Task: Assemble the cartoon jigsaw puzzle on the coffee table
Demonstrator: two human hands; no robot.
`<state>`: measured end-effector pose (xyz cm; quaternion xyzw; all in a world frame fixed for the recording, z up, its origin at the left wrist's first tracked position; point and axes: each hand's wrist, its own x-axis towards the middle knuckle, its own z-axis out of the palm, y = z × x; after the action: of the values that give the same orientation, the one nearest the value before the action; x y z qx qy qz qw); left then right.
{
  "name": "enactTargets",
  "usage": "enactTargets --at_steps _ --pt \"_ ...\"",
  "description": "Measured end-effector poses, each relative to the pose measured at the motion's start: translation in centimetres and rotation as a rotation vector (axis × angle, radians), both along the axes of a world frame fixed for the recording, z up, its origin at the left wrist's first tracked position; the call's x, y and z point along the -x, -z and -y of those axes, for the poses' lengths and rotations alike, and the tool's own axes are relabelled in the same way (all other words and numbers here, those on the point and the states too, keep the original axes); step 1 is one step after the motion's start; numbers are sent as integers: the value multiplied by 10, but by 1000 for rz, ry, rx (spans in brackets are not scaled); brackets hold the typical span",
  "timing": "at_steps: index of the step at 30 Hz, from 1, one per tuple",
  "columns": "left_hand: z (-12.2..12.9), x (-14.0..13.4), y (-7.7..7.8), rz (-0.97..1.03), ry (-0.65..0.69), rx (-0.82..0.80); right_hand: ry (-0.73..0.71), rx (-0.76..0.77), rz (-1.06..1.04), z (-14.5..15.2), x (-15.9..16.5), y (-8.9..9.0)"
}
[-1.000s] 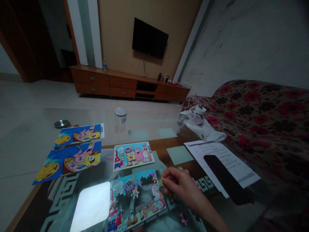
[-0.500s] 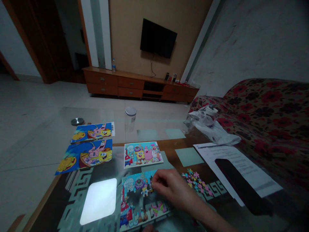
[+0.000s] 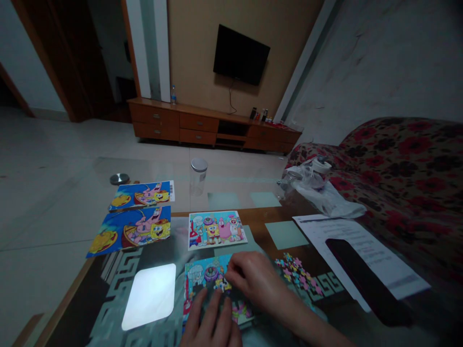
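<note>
The two hands over a partly filled jigsaw puzzle [image 3: 197, 274] on the desk [image 3: 258, 224]. The fingers of the left hand [image 3: 213, 325] reach over its near part, where loosely seated pieces could, in all likelihood, be pushed out of line by uneven pressure; a sideways brush of the right hand [image 3: 256, 277] might do the same near the far edge. The right hand is bent at the wrist, its thumb and forefinger drawn together in a narrow pinch; whether a piece lies between them cannot be told. The left hand is palm down with fingers apart, grasping nothing visible. Beside the right forearm lies a heap of loose pieces [image 3: 298, 274], which the sleeveless forearm could scatter if it swung outward. Beyond the puzzle is a printed picture card [image 3: 217, 230]; farther right, a phone [image 3: 361, 272] rests on printed sheets [image 3: 325, 229].
</note>
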<state>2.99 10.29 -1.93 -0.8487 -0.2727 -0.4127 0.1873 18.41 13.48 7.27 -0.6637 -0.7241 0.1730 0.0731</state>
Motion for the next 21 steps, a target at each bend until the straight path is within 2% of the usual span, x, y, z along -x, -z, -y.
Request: enactTargets --at_steps 7,14,21 --pt "-2 3 -4 -103 14 6 22 -31 -53 3 0 2" --pt "-2 6 -6 -168 5 10 -71 -52 -102 12 -6 10" --pt "-4 5 -16 -135 12 -19 -69 -37 -58 15 -1 8"
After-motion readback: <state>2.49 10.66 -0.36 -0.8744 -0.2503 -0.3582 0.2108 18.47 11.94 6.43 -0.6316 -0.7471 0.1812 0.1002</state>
